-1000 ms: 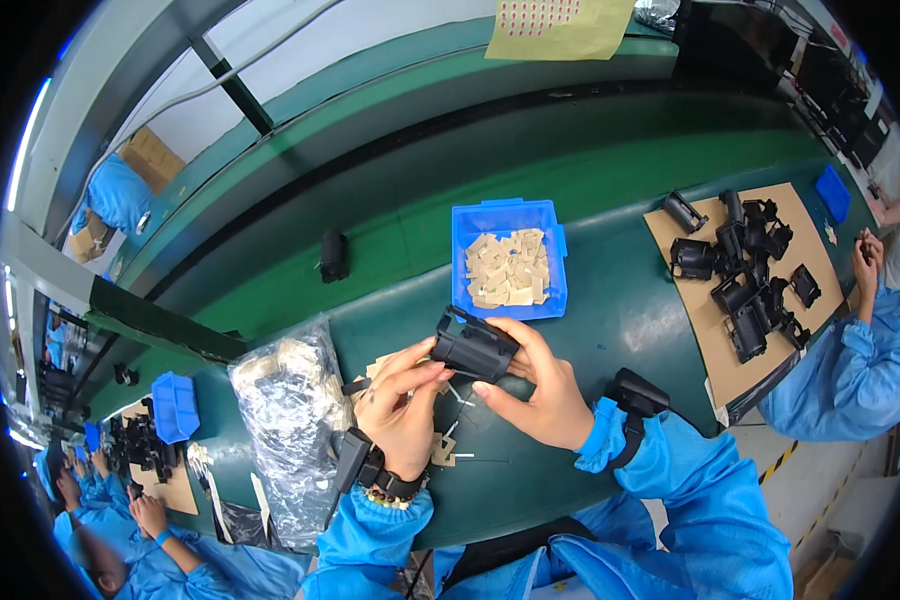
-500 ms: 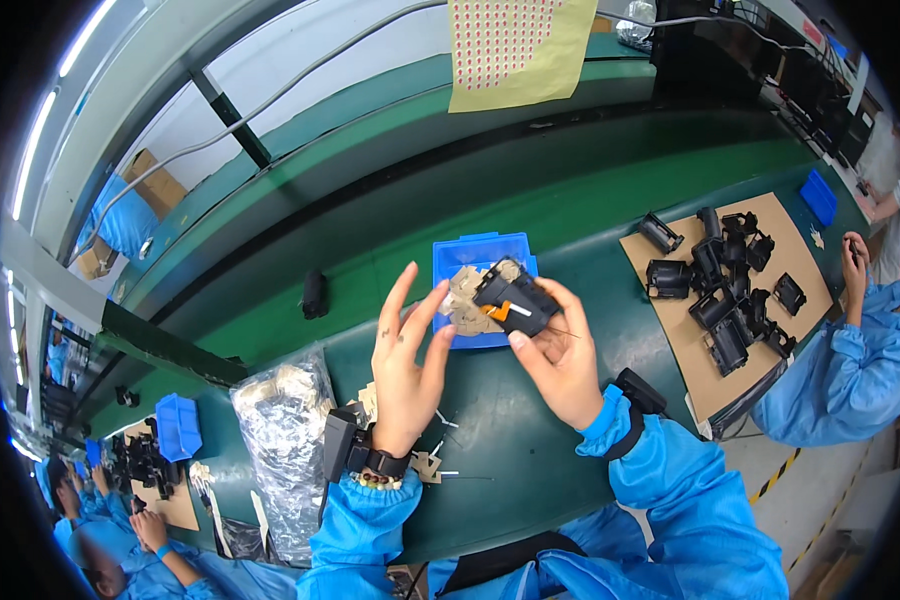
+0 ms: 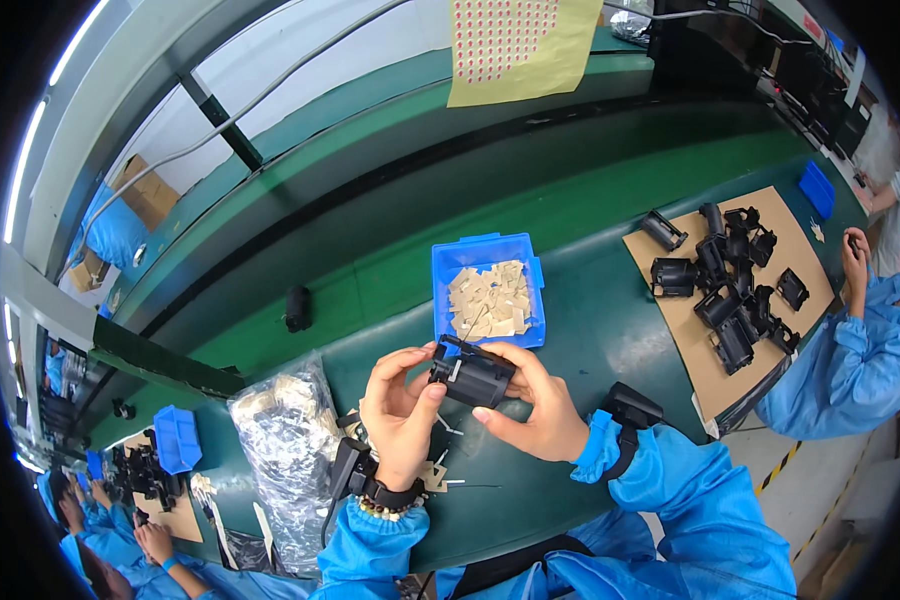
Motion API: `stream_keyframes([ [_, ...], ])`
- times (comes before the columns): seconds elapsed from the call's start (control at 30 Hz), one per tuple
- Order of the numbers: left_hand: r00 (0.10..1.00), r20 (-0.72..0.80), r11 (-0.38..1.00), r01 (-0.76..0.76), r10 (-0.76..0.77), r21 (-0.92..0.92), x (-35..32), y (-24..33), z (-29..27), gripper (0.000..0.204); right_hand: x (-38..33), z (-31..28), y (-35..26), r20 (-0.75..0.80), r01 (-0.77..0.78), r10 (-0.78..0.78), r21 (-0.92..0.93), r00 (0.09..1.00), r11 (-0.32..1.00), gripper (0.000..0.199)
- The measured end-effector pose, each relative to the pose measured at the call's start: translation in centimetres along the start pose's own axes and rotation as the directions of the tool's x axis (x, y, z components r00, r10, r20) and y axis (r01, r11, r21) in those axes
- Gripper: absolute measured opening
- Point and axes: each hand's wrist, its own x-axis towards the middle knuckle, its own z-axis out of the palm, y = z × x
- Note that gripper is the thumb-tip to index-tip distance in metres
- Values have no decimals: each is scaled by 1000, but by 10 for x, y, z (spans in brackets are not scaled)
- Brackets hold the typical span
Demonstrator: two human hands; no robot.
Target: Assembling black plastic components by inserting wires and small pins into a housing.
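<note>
My left hand and my right hand grip a black plastic housing between them, low over the green table. Left thumb and fingers close on its left end, where an open frame shows. The right fingers and thumb hold the other end. Just beyond it stands a blue plastic bin with many small beige flat pieces inside. A few beige pieces with white strips lie on the table beside my left wrist.
On the right, a brown cardboard sheet bears several black housings. A clear plastic bag of beige pieces lies at the left. A black part rests farther back. Co-workers in blue sit at both sides, one sleeve near the cardboard.
The housing has come nearer to me, down from over the bin, and is turned so its orange strip no longer shows. My left hand has closed from spread fingers onto it.
</note>
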Motion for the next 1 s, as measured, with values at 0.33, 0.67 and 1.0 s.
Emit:
stream_keyframes([
  [0.33, 919, 346, 979, 206, -188, -15, 4, 12, -13, 65, 0, -1, -2, 99, -93, 89, 41, 991, 995, 68],
  [0.67, 978, 172, 974, 79, -117, 212, -12, -16, -10, 59, 0, 3, 0, 110, -113, 109, 32, 988, 993, 67],
  [1.0, 891, 441, 937, -59, -106, 345, 7, 4, -29, 48, 4, -1, 1, 153, -219, 191, 192, 970, 957, 64],
])
